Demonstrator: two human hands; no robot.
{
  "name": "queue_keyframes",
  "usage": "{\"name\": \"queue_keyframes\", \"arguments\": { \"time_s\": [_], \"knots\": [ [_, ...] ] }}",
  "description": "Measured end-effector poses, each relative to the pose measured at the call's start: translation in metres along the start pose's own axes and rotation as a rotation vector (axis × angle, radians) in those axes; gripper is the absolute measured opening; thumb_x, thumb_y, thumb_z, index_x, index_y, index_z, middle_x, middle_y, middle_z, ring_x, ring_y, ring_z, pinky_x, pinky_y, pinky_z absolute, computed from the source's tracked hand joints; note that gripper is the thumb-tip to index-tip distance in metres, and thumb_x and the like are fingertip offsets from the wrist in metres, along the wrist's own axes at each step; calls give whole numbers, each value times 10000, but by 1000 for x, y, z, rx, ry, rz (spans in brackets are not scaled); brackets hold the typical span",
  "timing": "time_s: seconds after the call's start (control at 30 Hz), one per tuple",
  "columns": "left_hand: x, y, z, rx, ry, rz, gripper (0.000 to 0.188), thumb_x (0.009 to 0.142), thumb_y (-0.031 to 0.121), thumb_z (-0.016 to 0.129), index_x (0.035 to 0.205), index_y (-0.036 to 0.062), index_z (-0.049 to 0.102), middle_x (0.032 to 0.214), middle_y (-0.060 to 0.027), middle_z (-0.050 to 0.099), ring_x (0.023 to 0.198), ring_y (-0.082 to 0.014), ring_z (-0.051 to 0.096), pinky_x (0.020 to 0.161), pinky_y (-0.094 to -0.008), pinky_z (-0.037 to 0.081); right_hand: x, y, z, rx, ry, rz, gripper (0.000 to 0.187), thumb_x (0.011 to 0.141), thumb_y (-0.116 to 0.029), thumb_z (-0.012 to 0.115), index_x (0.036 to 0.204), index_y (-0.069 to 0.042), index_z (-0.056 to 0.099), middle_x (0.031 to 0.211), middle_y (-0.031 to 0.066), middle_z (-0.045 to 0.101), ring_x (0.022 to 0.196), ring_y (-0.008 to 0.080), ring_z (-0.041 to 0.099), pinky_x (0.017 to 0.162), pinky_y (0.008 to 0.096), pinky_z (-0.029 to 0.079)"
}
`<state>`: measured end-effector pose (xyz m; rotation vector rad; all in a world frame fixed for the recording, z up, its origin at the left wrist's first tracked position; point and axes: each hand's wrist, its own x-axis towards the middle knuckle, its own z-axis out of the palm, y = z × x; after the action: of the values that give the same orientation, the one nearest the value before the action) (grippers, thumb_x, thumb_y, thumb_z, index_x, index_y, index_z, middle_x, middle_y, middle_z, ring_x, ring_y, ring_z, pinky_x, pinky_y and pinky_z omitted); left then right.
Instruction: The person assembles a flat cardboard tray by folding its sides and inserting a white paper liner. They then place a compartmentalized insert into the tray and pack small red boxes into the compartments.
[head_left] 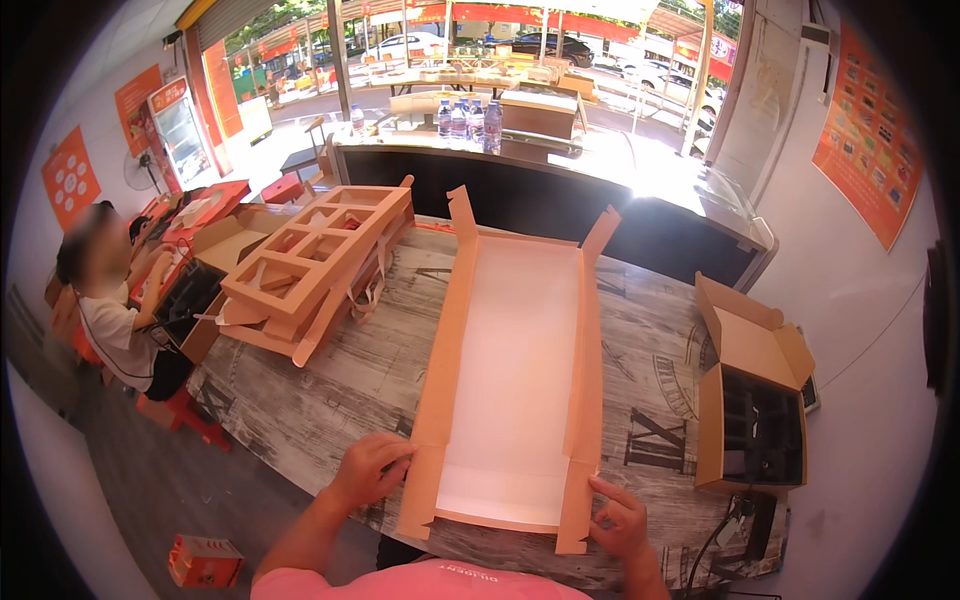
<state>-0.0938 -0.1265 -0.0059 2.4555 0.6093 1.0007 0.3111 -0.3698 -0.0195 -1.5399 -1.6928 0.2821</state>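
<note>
A long, partly folded cardboard box [512, 370] lies lengthwise before me on the table, brown outside and whitish inside. Its long sides stand partly raised, and notched tabs stick out at the far and near corners. Bent fingers of my left hand [376, 468] pinch the left side near the close end. Opposite, my right hand [620, 515] grips the right side's edge between its fingertips; its thumb is partly hidden. Farther left, a stack of cardboard frames with square windows [300, 260] rests on the table, with ribbon loops hanging from its side.
The wood-patterned table [640, 370] carries an open carton [752, 425] with black contents at right, cables beside it. Beyond stands a dark-fronted counter with water bottles [470, 122]. A seated person [110, 290] works at left. A small red box [205, 560] is on the floor.
</note>
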Motion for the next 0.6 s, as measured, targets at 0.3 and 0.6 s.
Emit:
{"name": "queue_keyframes", "arguments": {
  "time_s": [0.3, 0.6],
  "knots": [
    [29, 11, 8, 188, -76, -138, 398, 796, 317, 891, 1078, 69, 758, 865, -105, 679, 801, -333, 673, 725, -428, 553, 25, -9, 8, 88, 125, 116, 134, 858, 1, 778, 919, -21, 661, 1133, 170, 784, 1000, 314, 780, 846, 399, 618],
    [44, 0, 24, 388, -106, -183, 447, 771, 287, 898, 1150, 105, 747, 1122, -161, 646, 1079, -370, 655, 887, -456, 564, 66, -25, 8, -233, 32, 316, 329, 832, -199, 836, 1115, -55, 752, 890, 94, 681, 792, 315, 688, 740, 405, 577]
  ]
}}
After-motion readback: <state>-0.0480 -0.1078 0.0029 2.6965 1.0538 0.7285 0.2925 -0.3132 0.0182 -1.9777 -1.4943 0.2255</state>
